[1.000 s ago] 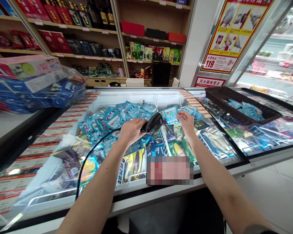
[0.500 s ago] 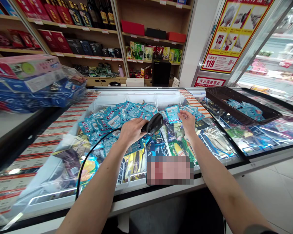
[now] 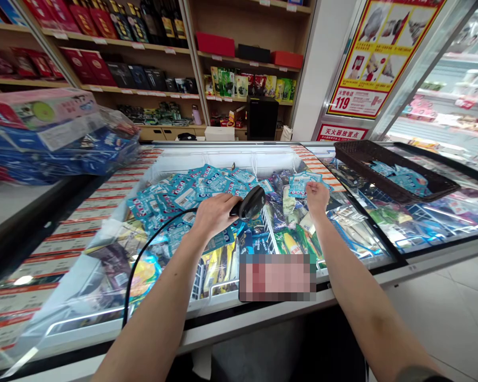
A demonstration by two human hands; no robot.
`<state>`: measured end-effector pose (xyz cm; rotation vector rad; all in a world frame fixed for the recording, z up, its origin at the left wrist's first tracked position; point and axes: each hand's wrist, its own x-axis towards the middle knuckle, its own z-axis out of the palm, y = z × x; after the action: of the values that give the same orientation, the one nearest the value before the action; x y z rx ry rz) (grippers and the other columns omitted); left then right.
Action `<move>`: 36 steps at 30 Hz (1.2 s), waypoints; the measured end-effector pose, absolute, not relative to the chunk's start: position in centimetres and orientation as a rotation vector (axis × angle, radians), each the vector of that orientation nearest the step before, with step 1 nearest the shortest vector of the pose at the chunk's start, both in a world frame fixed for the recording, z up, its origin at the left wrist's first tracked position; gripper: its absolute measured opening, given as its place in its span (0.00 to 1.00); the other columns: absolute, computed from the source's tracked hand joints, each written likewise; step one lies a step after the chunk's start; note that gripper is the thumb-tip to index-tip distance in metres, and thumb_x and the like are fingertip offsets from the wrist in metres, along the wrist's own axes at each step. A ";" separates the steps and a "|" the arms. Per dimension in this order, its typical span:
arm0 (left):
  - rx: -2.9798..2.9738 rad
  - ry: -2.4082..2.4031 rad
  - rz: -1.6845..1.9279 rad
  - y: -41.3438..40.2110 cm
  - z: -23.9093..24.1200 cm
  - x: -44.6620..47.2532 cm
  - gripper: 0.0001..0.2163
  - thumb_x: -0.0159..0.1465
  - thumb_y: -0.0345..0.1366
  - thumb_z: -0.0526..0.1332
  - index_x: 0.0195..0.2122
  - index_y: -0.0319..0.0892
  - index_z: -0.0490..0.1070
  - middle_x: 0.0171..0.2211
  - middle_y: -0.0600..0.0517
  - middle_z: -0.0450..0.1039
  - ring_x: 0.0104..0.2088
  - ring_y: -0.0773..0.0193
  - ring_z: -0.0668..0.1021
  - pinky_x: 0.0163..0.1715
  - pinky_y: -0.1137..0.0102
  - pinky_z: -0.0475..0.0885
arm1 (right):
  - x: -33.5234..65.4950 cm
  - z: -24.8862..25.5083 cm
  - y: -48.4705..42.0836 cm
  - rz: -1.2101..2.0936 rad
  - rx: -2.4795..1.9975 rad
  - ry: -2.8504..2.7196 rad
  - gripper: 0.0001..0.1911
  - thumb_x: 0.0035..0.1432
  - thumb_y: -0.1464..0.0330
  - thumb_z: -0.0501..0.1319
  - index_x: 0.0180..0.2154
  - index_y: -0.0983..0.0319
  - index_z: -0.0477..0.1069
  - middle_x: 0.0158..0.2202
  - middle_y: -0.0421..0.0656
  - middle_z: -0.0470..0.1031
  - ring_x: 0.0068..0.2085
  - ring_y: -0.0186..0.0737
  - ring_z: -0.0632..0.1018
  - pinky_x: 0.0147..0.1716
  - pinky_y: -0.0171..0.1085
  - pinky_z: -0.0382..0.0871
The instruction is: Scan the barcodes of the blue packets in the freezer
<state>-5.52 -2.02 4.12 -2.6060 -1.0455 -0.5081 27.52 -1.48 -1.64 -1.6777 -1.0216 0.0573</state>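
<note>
My left hand [image 3: 217,213] is wrapped round a black barcode scanner [image 3: 252,202], its head pointing right and its cable running down to the left. Under and behind it, a heap of blue packets [image 3: 183,196] lies on the glass lid of the freezer. My right hand [image 3: 317,197] is closed, fingertips pinching the edge of a blue packet [image 3: 298,185]. That packet is at a smaller group of similar packets on the right; whether it rests on them I cannot tell.
A brown basket [image 3: 414,197] holding several blue packets stands to the right. Wrapped boxes [image 3: 56,140] are stacked at the left. A phone-like device with a blurred screen [image 3: 276,278] lies at the front edge. Shelves of goods [image 3: 155,93] stand behind.
My right hand has moved to the right with the blue packet, over to the smaller group. My left hand and the barcode scanner have stayed in place.
</note>
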 end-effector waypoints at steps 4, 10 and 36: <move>-2.601 -1.044 -0.514 -1.9 4.1 -5.6 0.14 0.60 0.40 0.54 0.46 0.45 0.66 0.39 0.49 0.73 0.42 0.56 0.75 0.33 0.67 0.68 | 27.1 -1.0 -2.4 -0.070 -1.938 -1.137 0.18 0.54 0.57 0.53 0.38 0.63 0.70 0.37 0.50 0.73 0.41 0.47 0.71 0.45 0.47 0.61; -2.600 -1.053 -0.517 -2.0 4.1 -5.6 0.14 0.60 0.40 0.54 0.46 0.45 0.67 0.40 0.49 0.73 0.43 0.57 0.74 0.34 0.67 0.68 | 26.3 -0.2 -3.5 -0.254 -2.144 -1.247 0.23 0.53 0.55 0.55 0.42 0.66 0.68 0.43 0.55 0.69 0.50 0.54 0.63 0.48 0.50 0.55; -2.461 -1.313 -0.630 -1.5 4.4 -6.6 0.15 0.58 0.40 0.56 0.46 0.45 0.68 0.40 0.49 0.74 0.43 0.55 0.75 0.32 0.67 0.66 | 20.0 -0.3 -2.5 -0.152 -1.488 -2.322 0.30 0.63 0.52 0.42 0.63 0.57 0.47 0.61 0.45 0.57 0.60 0.43 0.60 0.57 0.46 0.52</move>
<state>-6.55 -1.51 4.40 -2.4611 -1.3125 -0.6300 19.98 -2.52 -0.33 -1.4879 -2.3223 -0.1524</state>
